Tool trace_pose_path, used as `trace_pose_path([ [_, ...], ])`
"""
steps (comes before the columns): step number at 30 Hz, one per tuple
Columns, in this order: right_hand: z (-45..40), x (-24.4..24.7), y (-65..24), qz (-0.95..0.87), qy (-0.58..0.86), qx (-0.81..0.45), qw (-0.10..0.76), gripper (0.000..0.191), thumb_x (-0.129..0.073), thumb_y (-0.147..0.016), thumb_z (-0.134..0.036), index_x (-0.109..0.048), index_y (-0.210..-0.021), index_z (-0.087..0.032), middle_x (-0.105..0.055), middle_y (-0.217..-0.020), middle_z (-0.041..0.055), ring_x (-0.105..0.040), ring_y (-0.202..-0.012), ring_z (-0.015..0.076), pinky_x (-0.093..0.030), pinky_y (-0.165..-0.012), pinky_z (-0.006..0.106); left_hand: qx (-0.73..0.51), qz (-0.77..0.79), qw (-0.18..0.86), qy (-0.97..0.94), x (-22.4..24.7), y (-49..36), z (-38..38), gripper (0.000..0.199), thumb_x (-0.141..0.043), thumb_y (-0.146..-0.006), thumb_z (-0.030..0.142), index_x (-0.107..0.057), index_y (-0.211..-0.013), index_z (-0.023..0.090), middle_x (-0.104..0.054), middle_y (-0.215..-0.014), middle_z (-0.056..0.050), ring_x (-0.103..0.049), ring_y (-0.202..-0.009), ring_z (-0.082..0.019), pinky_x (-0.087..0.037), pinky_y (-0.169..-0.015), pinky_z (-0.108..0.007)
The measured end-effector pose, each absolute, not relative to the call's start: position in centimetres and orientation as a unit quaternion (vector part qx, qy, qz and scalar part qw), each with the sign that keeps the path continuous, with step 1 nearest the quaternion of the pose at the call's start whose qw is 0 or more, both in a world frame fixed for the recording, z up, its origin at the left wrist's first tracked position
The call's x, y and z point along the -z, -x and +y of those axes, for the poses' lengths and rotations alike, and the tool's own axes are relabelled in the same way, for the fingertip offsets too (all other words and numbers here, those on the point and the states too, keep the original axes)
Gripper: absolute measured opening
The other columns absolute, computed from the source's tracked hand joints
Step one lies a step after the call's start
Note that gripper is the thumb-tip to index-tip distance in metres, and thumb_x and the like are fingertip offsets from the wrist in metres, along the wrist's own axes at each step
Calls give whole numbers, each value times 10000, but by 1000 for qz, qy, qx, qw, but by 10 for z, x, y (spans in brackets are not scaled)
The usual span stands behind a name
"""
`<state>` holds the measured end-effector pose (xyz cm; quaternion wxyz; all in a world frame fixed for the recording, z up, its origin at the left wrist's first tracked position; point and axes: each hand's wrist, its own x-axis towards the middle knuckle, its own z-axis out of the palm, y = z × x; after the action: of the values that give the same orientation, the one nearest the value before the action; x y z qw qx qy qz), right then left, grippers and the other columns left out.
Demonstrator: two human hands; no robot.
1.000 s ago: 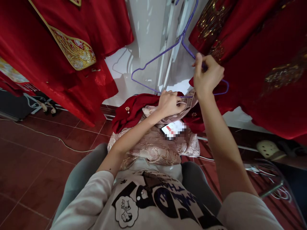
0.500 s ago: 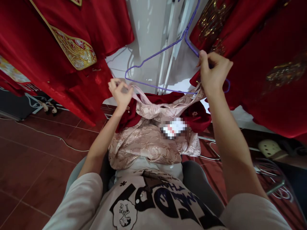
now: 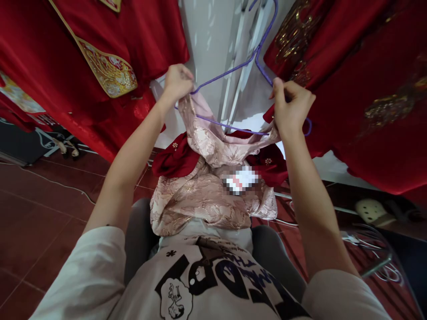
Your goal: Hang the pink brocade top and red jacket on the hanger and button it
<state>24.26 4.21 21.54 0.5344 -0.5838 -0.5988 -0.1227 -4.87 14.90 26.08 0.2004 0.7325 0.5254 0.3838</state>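
Observation:
A purple clothes hanger (image 3: 225, 72) is held up in front of me, its hook at the top. From it hangs a pink, shiny brocade dress (image 3: 200, 195) with red sleeves, its lower part bunched on my lap. My left hand (image 3: 179, 82) pinches the dress's left shoulder at the hanger's left arm, with that shoulder now over it. Closed around the hanger's right arm and the dress's right shoulder is my right hand (image 3: 294, 109). A blurred-out white and red patch (image 3: 240, 180) lies on the dress; what it is cannot be made out.
Red garments with gold embroidery hang at the left (image 3: 153, 35) and right (image 3: 353, 89). Behind the hanger stands a pale panel (image 3: 208, 40). A cable (image 3: 60, 184) runs over the red tiled floor (image 3: 33, 222). A cream clog (image 3: 372, 211) sits at the right.
My left hand has risen and moved right, bringing the dress's left shoulder up over the hanger's left arm. My right hand has shifted slightly left and down with the hanger.

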Motion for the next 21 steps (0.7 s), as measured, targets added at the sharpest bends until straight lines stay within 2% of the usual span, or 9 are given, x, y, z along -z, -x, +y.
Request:
trace_pose_path([
  [4,43,-214,-242,-599,555,113,566,640,-380,-956,-682,-635,-674,-168,-564,-633,14,-506,-623,106,-390,-691,275,-396,494,121,-764,-272,10,129,164,-667,-689,154,-622,-810,255,-505,-601,15,-491,-694,-164,-390,-626,-327],
  [6,45,-213,-243,-608,538,95,576,635,-395,-948,-688,-615,-658,-168,-544,-617,9,-495,-620,107,-383,-682,274,-390,476,128,-778,-268,10,118,160,-661,-761,276,-654,-920,284,-554,-605,14,-529,-773,-183,-418,-680,-337],
  [8,49,-211,-242,-615,533,70,577,630,-393,-947,-691,-592,-648,-174,-523,-609,6,-484,-618,111,-380,-670,275,-377,455,169,-788,-260,22,108,271,-610,-845,425,-644,-1082,300,-611,-647,11,-562,-866,-197,-434,-739,-344],
  [10,54,-208,-240,-612,539,48,577,609,-394,-958,-674,-575,-648,-182,-507,-610,3,-470,-612,113,-382,-666,276,-340,429,219,-808,-249,42,101,372,-540,-896,500,-631,-1164,259,-656,-727,-11,-600,-902,-197,-447,-762,-346],
  [14,61,-202,-237,-601,554,30,575,567,-404,-974,-634,-567,-661,-191,-517,-625,4,-466,-612,115,-398,-689,279,-119,368,286,-877,-216,83,94,326,-539,-889,412,-680,-1066,177,-708,-948,-74,-663,-911,-186,-500,-805,-323],
  [16,61,-202,-237,-601,560,33,568,575,-396,-973,-640,-567,-660,-190,-525,-633,9,-477,-630,119,-402,-698,278,-61,406,231,-882,-195,97,93,335,-552,-868,365,-667,-1096,148,-697,-1066,-101,-663,-1015,-217,-512,-898,-334],
  [17,59,-203,-238,-602,562,37,567,577,-396,-973,-640,-569,-659,-188,-519,-629,9,-476,-634,119,-397,-692,277,-64,453,170,-873,-184,100,92,396,-568,-854,351,-635,-1172,126,-674,-1136,-127,-647,-1084,-248,-506,-948,-353],
  [19,56,-204,-239,-601,560,48,568,571,-406,-975,-628,-578,-660,-183,-492,-609,1,-458,-623,116,-380,-672,275,-63,532,58,-842,-161,101,86,661,-632,-822,373,-476,-1394,81,-560,-1335,-201,-573,-1242,-327,-465,-1048,-402],
  [21,54,-206,-239,-601,557,59,570,562,-414,-980,-611,-588,-666,-179,-466,-592,-9,-439,-607,110,-366,-662,276,-7,567,40,-823,-140,95,77,934,-705,-782,416,-277,-1526,46,-439,-1450,-265,-538,-1291,-381,-450,-1076,-422],
])
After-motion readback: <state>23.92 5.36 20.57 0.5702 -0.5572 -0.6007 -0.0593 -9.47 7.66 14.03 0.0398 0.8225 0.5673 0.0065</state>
